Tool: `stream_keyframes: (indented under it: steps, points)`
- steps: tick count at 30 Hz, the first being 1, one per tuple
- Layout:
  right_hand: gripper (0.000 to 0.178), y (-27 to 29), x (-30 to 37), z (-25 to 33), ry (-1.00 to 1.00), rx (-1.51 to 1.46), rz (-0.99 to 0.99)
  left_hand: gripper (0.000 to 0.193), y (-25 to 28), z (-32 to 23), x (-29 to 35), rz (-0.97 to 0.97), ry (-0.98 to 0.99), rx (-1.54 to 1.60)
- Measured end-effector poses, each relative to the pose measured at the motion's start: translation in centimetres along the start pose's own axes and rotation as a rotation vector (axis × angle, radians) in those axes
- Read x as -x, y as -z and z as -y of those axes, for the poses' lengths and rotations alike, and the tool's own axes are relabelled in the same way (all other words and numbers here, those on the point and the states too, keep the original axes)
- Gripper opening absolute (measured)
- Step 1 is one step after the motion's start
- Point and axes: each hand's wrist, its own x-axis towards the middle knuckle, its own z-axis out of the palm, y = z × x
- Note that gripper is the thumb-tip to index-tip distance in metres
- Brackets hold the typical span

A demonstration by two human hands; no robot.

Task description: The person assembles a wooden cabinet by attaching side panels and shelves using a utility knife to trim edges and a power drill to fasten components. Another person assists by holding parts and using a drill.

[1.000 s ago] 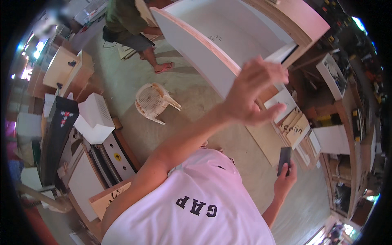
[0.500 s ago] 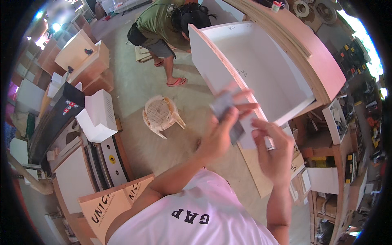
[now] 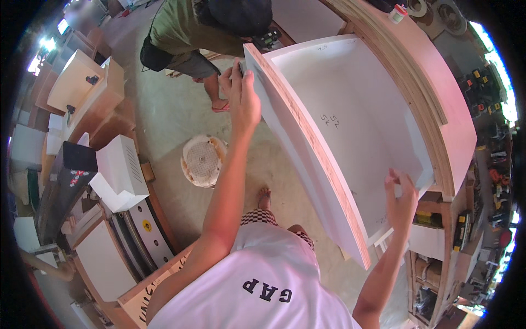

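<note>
A white drawer (image 3: 356,104) stands pulled out of a wooden cabinet, its front panel showing a bare plywood top edge (image 3: 307,126). My left hand (image 3: 244,104) is raised at the far left end of that panel. Its fingers are closed on a grey block (image 3: 241,68), mostly hidden behind them, against or close to the panel's outer face; contact cannot be made out. Over the drawer's near right corner is my right hand (image 3: 404,194), fingers loosely bent with a gap between them, and nothing visible in it.
A co-worker (image 3: 189,33) in a green shirt bends beside the cabinet, close to the drawer's far end. A worn round stool (image 3: 203,160) stands on the floor to the left. A white bent panel (image 3: 120,172) and wooden boxes (image 3: 90,90) line the left side. A small jar (image 3: 397,13) sits on the cabinet top.
My left hand has moved away from me with the grey block to the panel's far end. My right hand has left the panel edge and moved right. More of the drawer shows.
</note>
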Motion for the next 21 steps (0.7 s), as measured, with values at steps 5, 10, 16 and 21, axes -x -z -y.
stream_keyframes:
  steps: [5, 10, 16, 21]
  points:
    - [0.023, -0.1, -0.3, 1.7, -0.048, 0.002, 0.031, 0.062, -1.7, 2.9, -3.5, -0.128, -0.058, 0.119]
    - [0.023, 0.0, -0.2, 1.4, -0.019, 0.0, 0.016, 0.052, -2.4, 2.1, -2.8, -0.211, -0.158, 0.174]
    - [0.023, 0.2, -0.3, 1.1, 0.015, -0.068, 0.008, 0.041, -3.5, 1.8, -2.5, -0.28, -0.287, 0.094]
    - [0.026, 0.4, -0.1, 0.8, 0.049, -0.088, 0.002, 0.04, -3.2, 2.0, -4.0, -0.282, -0.301, 0.095]
